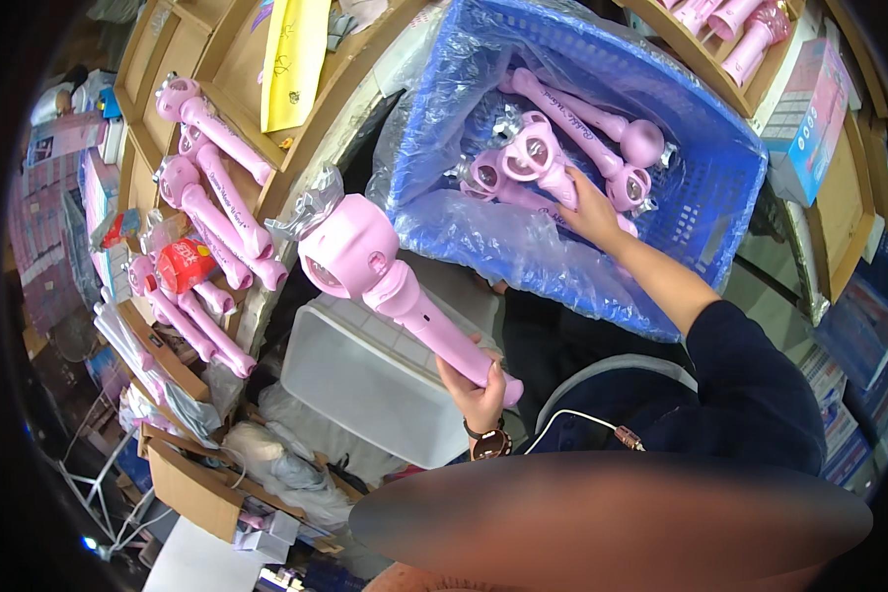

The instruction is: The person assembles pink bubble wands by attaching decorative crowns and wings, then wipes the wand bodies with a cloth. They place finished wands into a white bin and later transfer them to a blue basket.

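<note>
My left hand (479,393), with a watch at the wrist, is closed round the lower handle of a pink toy wand (429,316). That wand tilts up to the left and ends in a round head with openings and a silver crown. My right hand (594,209) reaches into a blue crate (572,39) lined with clear plastic. Its fingers are wrapped round the handle of a second pink wand (535,156), whose crowned head points up and left. Several more pink wands (572,113) lie around and under that one in the crate.
A grey-white plastic tub (355,380) stands below the left-hand wand. At left, several pink wands (217,202) and a red packet (185,264) lie on a cardboard-edged bench. A yellow strip (294,64) lies behind them. Right of the crate stands a pink-and-blue box (807,123).
</note>
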